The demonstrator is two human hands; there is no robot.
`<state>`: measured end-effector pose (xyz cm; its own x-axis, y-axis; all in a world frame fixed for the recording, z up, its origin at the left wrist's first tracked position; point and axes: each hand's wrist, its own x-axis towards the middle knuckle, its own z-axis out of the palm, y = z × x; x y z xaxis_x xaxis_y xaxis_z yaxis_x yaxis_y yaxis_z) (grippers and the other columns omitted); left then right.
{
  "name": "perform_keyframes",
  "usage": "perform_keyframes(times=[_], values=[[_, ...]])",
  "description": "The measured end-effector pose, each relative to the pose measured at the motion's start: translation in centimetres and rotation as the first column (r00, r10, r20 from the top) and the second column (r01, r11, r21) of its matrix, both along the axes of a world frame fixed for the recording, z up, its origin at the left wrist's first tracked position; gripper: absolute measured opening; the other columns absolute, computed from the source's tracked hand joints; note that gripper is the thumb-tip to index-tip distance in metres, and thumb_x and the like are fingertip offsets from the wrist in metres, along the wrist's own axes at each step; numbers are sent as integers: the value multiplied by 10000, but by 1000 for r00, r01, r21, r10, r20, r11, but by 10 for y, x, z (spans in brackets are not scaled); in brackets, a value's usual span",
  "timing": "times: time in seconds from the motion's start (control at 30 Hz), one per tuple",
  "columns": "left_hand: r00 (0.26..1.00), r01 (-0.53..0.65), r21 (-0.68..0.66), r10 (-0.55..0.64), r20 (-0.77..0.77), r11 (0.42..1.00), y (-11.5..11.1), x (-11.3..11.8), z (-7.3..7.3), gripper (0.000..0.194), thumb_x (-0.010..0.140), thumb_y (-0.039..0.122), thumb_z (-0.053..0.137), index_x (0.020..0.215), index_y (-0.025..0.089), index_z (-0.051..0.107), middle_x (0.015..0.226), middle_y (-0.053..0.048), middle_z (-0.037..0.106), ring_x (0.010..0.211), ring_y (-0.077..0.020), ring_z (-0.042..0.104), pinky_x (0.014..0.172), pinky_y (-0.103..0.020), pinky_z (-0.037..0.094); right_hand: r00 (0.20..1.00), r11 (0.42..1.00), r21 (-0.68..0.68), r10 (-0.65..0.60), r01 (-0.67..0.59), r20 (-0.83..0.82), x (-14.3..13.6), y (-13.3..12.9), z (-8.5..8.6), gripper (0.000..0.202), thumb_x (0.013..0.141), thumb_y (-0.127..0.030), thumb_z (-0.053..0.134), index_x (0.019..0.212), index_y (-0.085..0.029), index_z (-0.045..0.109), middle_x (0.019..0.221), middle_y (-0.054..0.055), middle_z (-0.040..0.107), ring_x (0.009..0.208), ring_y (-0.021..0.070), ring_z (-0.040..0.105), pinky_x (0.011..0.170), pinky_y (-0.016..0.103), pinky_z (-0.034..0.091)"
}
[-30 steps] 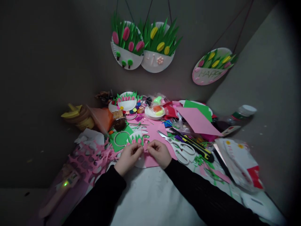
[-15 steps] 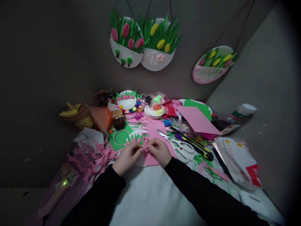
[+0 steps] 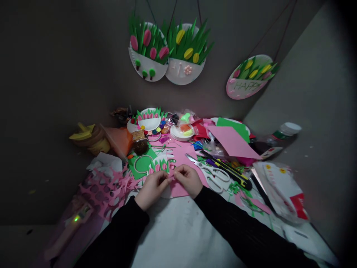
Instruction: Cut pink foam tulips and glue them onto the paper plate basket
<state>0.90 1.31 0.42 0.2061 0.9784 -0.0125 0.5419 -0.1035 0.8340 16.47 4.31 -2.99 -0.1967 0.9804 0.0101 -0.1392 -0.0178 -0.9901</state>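
My left hand (image 3: 153,188) and my right hand (image 3: 190,181) meet over a pink paper sheet (image 3: 180,190), their fingers closed in a pinch. Between the fingertips is a small pink paper piece (image 3: 171,176), mostly hidden, its shape too small to make out. Just behind my left hand lies a paper plate craft with green paper leaves and pink paper tulips (image 3: 159,165), partly covered by the hand. White-handled scissors (image 3: 213,176) rest to the right of my right hand, blades pointing away to the left.
Cut-out pink paper scraps (image 3: 104,190) heap at the left, near a hot glue gun (image 3: 69,230) with a green light. A black-and-yellow utility knife (image 3: 228,171) lies right of the scissors. A capped bottle (image 3: 284,134) stands far right. Decorated plates (image 3: 185,70) hang on the wall.
My right hand's fingertips have drawn slightly apart from the left's, and less of the small pink piece shows. The whole view has shifted a little.
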Motion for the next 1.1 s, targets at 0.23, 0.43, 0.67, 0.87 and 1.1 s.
perform_keyframes(times=[0.23,0.43,0.67,0.87,1.1], values=[[998,-10,-21,11,61,1000,-1,2,1,259,817,371,518,677,152,524,615,19,479,584,-113,408,533,-214,297,1000,1000,17,16,-16,-11,0,0,-1,117,701,-266,643,656,-177,582,624,-16,594,574,119,536,569,250,440],[967,-46,-131,77,242,990,0,0,-4,260,760,376,576,652,164,473,582,47,421,539,-91,373,499,-193,287,999,998,-58,17,-19,-47,1,0,2,137,701,-295,639,722,-182,564,560,-49,533,441,81,430,415,204,323],[929,-32,-218,109,353,975,-2,1,-3,260,756,369,595,663,162,467,548,72,383,485,-65,315,462,-180,241,998,998,-18,53,-53,-37,0,-1,4,144,729,-304,609,804,-186,573,667,-22,563,511,92,464,451,211,357],[933,-27,-201,97,348,979,-2,2,-2,295,749,398,606,646,161,466,575,63,389,518,-72,333,486,-188,255,993,994,-16,105,-106,-59,1,-2,7,205,711,-348,639,838,-195,591,715,-4,586,575,121,512,513,240,407],[933,-41,-207,111,342,977,-1,1,-2,286,747,396,594,648,168,453,570,62,380,516,-74,327,487,-190,252,994,993,29,112,-112,-10,4,-3,8,123,738,-317,591,719,-196,576,590,-37,518,531,112,469,525,240,400]])
